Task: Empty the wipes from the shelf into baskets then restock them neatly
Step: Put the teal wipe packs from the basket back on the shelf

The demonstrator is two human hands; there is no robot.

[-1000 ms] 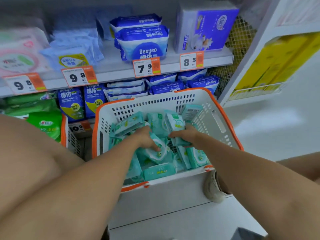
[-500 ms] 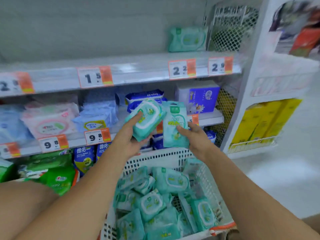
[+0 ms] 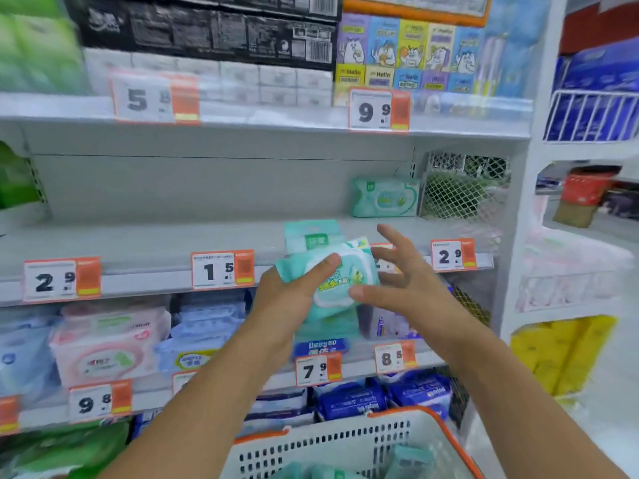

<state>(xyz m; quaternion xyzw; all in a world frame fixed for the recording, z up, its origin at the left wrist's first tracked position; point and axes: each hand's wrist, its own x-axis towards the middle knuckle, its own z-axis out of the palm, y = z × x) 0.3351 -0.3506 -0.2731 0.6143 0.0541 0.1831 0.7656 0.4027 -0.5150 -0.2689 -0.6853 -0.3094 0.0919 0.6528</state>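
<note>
Left hand [image 3: 288, 302]: raised at the shelf edge, gripping a teal wipes pack [image 3: 337, 280]; one finger lies straight across the pack's face and the rest are hidden behind it.
Right hand [image 3: 401, 274]: just right of the pack, fingers [image 3: 392, 236] spread apart and straight; the thumb tip touches the pack's lower right edge, and the hand grips nothing.
Second pack [image 3: 313, 236]: teal and white, right behind the held pack and partly hidden by it; it sits at the front of the shelf, but whether it rests there or is held cannot be told.
Shelf [image 3: 145, 242]: grey, with price tags 2.9, 1.5 and 2.9 along its front rail.
Back pack [image 3: 385, 197]: one teal pack stands upright at the shelf's rear right, beside a wire mesh panel [image 3: 465, 191].
Basket [image 3: 345, 440]: white with an orange rim, at the bottom of the view below the hands; teal packs show inside it.
Lower shelves: pink, pale blue and dark blue packs with tags 9.8, 7.9 and 8.5.
Upper shelf: boxed tissues, tags 5 and 9.9.
</note>
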